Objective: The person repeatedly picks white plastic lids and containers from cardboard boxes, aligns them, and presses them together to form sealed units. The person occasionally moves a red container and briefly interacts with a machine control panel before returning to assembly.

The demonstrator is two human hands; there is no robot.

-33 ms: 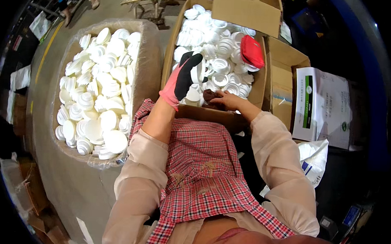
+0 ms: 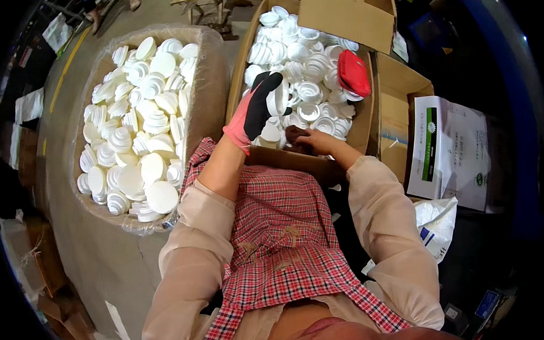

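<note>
Above near-left part of carton, white plastic part is held on edge, gloved left hand clamped round it; at carton's near wall, brown cloth is gripped by bare right hand. Part best held steady, cloth bunched firmly, loose folds tucked in.

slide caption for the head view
Gloved left hand holding a round white piece, right hand on dark brown cloth, at a brown cardboard box of white pieces.

Fisheye: straight edges bend twd rim, corners black. White pcs nr centre box top-L corner almost blown out, cool; L box warmer, w/ shadows btwn pcs. Far R v. dim.
</note>
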